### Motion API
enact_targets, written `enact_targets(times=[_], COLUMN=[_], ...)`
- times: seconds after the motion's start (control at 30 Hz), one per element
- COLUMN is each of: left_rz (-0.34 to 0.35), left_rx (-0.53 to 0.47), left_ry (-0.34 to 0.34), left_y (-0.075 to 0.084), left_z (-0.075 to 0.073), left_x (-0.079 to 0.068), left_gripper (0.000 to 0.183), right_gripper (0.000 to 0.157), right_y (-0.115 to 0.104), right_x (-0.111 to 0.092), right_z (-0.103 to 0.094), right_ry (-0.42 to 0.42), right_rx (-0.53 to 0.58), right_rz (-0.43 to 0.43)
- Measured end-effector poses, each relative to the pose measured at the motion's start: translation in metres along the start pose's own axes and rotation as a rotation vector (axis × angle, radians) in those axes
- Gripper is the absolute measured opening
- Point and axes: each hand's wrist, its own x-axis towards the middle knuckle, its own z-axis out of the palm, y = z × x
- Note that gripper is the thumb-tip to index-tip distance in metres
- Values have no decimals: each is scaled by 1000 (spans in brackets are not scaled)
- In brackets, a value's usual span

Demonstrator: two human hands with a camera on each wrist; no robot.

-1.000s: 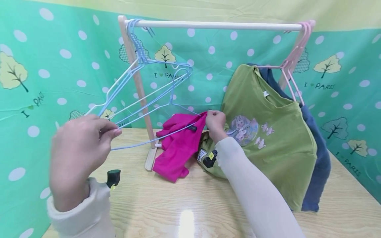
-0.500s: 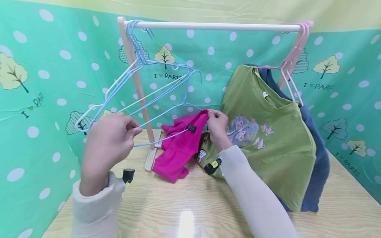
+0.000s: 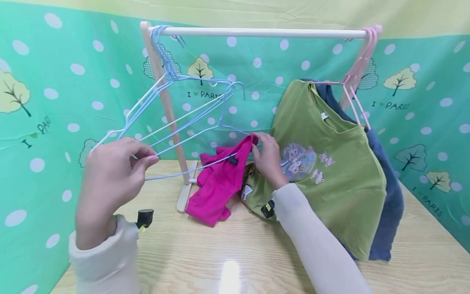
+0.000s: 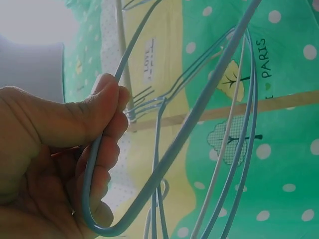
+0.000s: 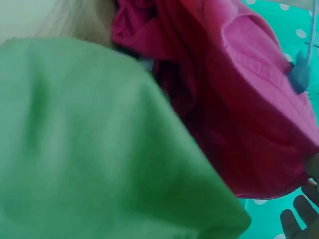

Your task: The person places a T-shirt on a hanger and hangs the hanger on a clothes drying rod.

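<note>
- Two hands work together: the left hand (image 3: 111,175) has its grip pinched on one end of a light-blue, thin wire hanger (image 4: 184,130); the right hand (image 3: 267,157) pinches the upper edge of a magenta cloth garment (image 3: 223,179).
- The garment lies near the tabletop's (image 3: 191,253) far edge, left of its middle.
- Apparent step: fitting the hanger's far end into the garment; its depth inside is hidden.
- Next likely calls for holding that edge open and sliding the hanger in.
</note>
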Motion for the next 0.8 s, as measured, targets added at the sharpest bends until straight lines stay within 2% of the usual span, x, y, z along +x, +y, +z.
enact_targets(times=[0.13, 0.27, 0.4, 0.57, 0.67, 0.8], left_rz=[2, -7, -7, -19, -29, -30], left_rx=[-6, 10, 30, 32, 46, 54], left_ry=[3, -32, -64, -33, -23, -24], left_y=[-2, -2, -5, -9, -10, -10], left_z=[-3, -3, 0, 0, -1, -1], left_x=[-1, 0, 1, 2, 1, 1], left_gripper=[6, 5, 5, 5, 5, 5], right_gripper=[24, 18, 18, 17, 18, 19], right_y=[3, 4, 6, 2, -2, -4], right_x=[-2, -6, -9, -11, -12, -16], right_z=[2, 3, 2, -3, -7, -9], right_ry=[38, 87, 76, 63, 77, 96], right_rx=[-20, -15, 8, 105, 157, 156], right_rz=[-53, -116, -132, -114, -157, -219])
